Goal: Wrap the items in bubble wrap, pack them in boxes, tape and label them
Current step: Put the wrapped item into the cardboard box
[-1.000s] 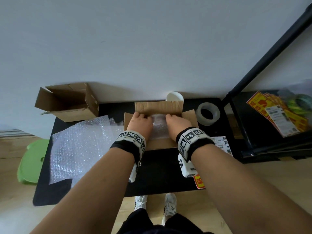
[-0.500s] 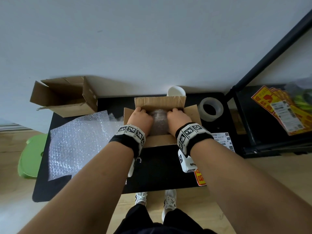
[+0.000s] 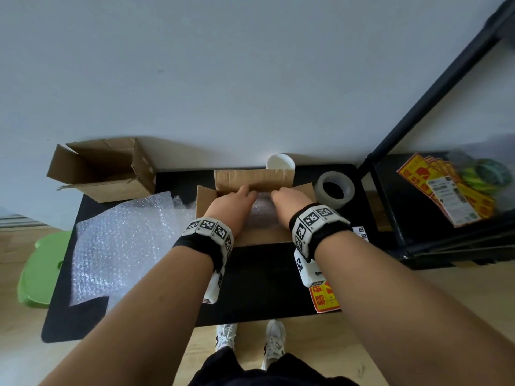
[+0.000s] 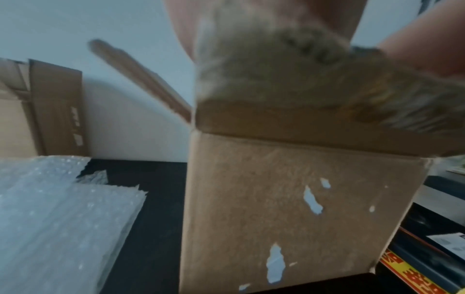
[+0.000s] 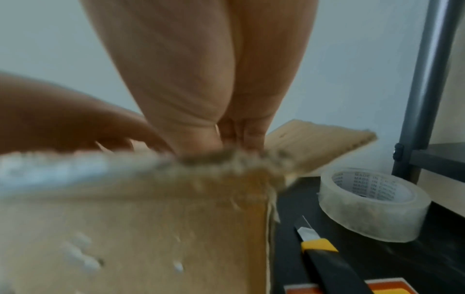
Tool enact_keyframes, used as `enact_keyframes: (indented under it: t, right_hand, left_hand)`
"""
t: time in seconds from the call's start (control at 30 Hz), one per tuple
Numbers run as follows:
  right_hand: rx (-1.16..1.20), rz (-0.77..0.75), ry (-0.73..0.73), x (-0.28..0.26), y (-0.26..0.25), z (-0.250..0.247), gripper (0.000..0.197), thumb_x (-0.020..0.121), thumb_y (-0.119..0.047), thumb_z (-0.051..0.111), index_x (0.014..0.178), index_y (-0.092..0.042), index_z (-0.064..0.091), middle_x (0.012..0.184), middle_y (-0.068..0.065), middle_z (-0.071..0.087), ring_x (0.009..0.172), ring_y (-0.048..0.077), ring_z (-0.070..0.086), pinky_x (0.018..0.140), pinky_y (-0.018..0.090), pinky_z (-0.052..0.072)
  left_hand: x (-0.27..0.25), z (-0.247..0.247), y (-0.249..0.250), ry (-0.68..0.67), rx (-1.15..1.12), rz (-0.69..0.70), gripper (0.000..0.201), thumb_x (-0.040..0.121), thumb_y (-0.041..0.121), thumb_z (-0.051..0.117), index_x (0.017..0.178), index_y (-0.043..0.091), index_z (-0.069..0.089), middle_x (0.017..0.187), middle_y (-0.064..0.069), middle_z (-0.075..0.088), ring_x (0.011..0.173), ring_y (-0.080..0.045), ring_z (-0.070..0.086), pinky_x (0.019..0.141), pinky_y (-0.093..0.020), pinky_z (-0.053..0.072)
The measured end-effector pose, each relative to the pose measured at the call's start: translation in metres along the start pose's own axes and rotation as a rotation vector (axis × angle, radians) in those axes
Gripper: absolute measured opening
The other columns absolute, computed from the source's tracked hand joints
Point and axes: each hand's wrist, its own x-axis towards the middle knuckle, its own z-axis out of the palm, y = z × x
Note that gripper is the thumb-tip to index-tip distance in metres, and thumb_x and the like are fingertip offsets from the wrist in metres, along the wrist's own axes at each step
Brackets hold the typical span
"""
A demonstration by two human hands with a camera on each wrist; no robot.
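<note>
Hands both down in the open cardboard box (image 3: 262, 236) at mid-table, flaps up. Left hand (image 3: 231, 206) and right hand (image 3: 289, 203) sit either side of a bubble-wrapped item (image 3: 260, 215) inside the box, fingers reaching toward the far flap and touching the bundle. Fingertips are hidden below the box rim, so can't tell whether they curl round the wrap or just press on it (wrist views too blurred to settle it). Box front wall has torn white patches where old tape or label came off.

Bubble wrap sheets (image 3: 122, 240) lie flat on the black table (image 3: 262, 277), left of the box, w/ a second empty box (image 3: 103, 169) on its side behind them against the wall. Clear tape roll (image 3: 334, 190) lies flat, just right of the box; white cup (image 3: 280, 162) behind the far flap. Utility knife (image 5: 324, 256), yellow and black, blade out, lies near the box's right corner, betw. box and tape. Shipping labels (image 3: 361, 232) peek out by the right wrist, red-yellow sticker (image 3: 324, 299) at the table's near edge. More stickers & labels (image 3: 446, 190) on the black shelf (image 3: 395, 240) to the right. Green lid-like thing (image 3: 41, 271) on the floor at left.
</note>
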Motion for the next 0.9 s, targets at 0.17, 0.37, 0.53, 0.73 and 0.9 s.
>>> enact_keyframes:
  t: [0.17, 0.37, 0.53, 0.73, 0.9]
  right_hand:
    - [-0.021, -0.017, -0.006, 0.006, -0.006, 0.012, 0.045, 0.097, -0.007, 0.048, 0.139, -0.003, 0.034, 0.123, 0.018, 0.061, 0.111, 0.036, 0.061, 0.084, 0.042, 0.049]
    - [-0.017, -0.025, -0.023, 0.015, -0.007, 0.018, 0.04, 0.098, -0.005, 0.046, 0.137, 0.0, 0.039, 0.121, 0.018, 0.062, 0.11, 0.035, 0.062, 0.086, 0.042, 0.05]
    - [0.015, -0.004, -0.074, 0.017, -0.009, 0.011, 0.03, 0.099, -0.009, 0.048, 0.128, -0.002, 0.053, 0.126, 0.017, 0.06, 0.114, 0.033, 0.06, 0.093, 0.04, 0.049]
    - [0.058, 0.101, 0.048, 0.002, -0.015, -0.01, 0.027, 0.097, -0.004, 0.047, 0.121, -0.003, 0.059, 0.122, 0.016, 0.061, 0.11, 0.033, 0.061, 0.081, 0.038, 0.049]
    - [0.27, 0.057, 0.257, -0.006, -0.032, -0.027, 0.032, 0.095, -0.009, 0.048, 0.126, -0.009, 0.056, 0.118, 0.012, 0.064, 0.108, 0.032, 0.062, 0.077, 0.035, 0.048]
  left_hand:
    - [0.003, 0.007, -0.002, -0.023, -0.086, -0.07, 0.062, 0.086, 0.006, 0.062, 0.141, 0.015, 0.033, 0.138, -0.007, 0.043, 0.101, -0.029, 0.063, 0.072, -0.039, 0.051]
    - [0.01, 0.009, -0.003, -0.046, -0.105, -0.099, 0.059, 0.086, 0.004, 0.06, 0.138, 0.012, 0.033, 0.135, -0.01, 0.049, 0.097, -0.029, 0.065, 0.072, -0.04, 0.054]
    - [0.011, 0.01, -0.006, -0.043, -0.133, -0.104, 0.061, 0.085, 0.007, 0.063, 0.138, 0.015, 0.034, 0.134, -0.009, 0.048, 0.101, -0.03, 0.063, 0.076, -0.042, 0.054]
    - [-0.003, 0.006, -0.007, 0.11, -0.224, -0.148, 0.048, 0.091, 0.031, 0.058, 0.138, 0.028, 0.049, 0.135, 0.0, 0.052, 0.117, -0.023, 0.055, 0.092, -0.038, 0.049]
    - [-0.038, -0.012, -0.025, 0.43, -0.372, -0.376, 0.028, 0.093, 0.019, 0.048, 0.114, 0.019, 0.066, 0.11, -0.005, 0.059, 0.105, -0.028, 0.056, 0.083, -0.042, 0.05]
